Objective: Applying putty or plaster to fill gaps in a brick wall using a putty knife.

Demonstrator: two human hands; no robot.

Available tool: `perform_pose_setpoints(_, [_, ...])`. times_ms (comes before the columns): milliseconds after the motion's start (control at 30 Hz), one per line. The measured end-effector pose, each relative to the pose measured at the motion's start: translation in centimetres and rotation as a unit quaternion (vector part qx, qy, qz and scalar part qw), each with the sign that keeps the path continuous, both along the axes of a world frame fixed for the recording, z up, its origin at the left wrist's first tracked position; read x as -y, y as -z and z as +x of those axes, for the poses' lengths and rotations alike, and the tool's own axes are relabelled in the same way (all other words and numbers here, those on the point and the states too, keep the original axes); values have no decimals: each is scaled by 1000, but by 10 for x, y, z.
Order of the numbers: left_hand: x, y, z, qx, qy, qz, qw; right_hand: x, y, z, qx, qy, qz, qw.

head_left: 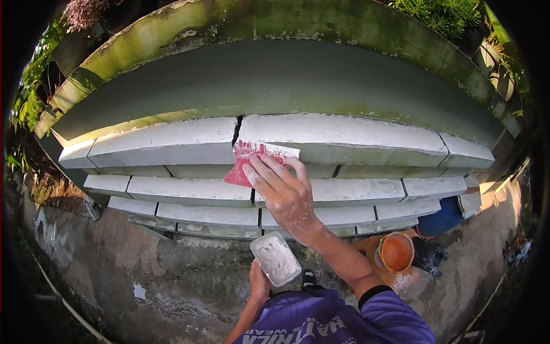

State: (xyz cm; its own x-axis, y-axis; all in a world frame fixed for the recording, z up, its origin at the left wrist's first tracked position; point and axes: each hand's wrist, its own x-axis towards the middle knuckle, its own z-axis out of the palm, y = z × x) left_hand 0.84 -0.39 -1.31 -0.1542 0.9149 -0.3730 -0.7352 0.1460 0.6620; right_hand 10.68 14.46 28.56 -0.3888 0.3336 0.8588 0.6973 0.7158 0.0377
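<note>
My right hand (289, 198), dusted with white, grips a red plastic putty scraper (243, 163) with white paste along its far edge. The scraper lies at the front edge of the topmost row of white blocks (349, 133), just below a dark vertical joint. Lower down, my left hand (259, 281) holds a white rectangular tub (288, 278) by its left side. White paste coats the inside of the tub. My left fingers are partly hidden beneath it.
More white block rows (209, 215) step down toward me, with dark joints between them. Behind rises a grey wall with a mossy green top (309, 22). At right stand an orange bucket (396, 267) and a blue rounded container (441, 221). Stained concrete floor (114, 258) surrounds me.
</note>
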Motion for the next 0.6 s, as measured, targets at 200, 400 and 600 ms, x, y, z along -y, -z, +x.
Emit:
perform_pose_setpoints(200, [0, -3, -2, -5, -8, 3, 1000, 4, -12, 28, -44, -15, 3, 999])
perform_pose_setpoints(400, [-1, 1, 0, 0, 4, 9, 1000, -15, -6, 37, -7, 93, -26, 995])
perform_pose_setpoints(600, [-2, -1, 2, 5, 15, -11, 1000, 3, -9, 31, -32, -66, -32, 997])
